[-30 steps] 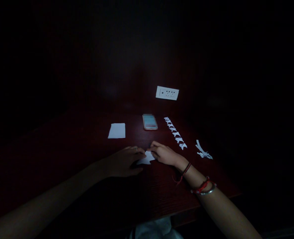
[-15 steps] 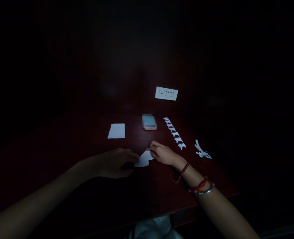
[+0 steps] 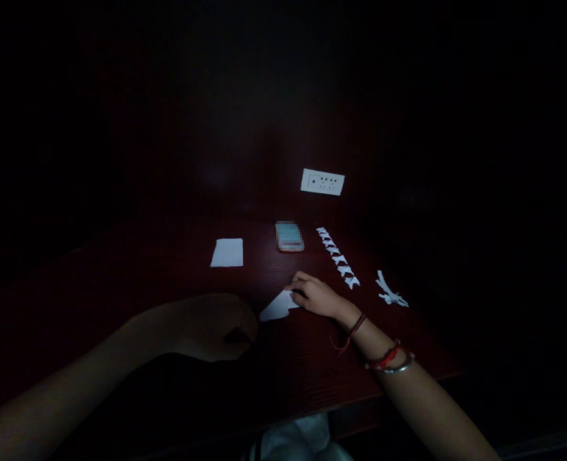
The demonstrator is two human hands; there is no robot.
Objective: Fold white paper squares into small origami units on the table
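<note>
A small piece of folded white paper (image 3: 276, 306) lies on the dark red table in front of me, its left end narrowing to a point. My right hand (image 3: 318, 298) is closed on the right end of this paper, thumb and fingers pinched together at its upper edge. Just left of the paper's tip, my left hand (image 3: 218, 326) is curled into a loose fist, apart from the paper. In the dim light nothing shows between its fingers.
Beyond my hands lie a stack of white paper sheets (image 3: 227, 253) and a phone (image 3: 289, 236) with a blurred screen. On the right are a row of folded paper pieces (image 3: 337, 256) and a small heap of paper strips (image 3: 391, 294). A socket panel (image 3: 322, 182) is on the wall.
My left hand has drawn back from the paper's left end and its stretched fingers have curled in. My right hand stays on the paper almost unmoved.
</note>
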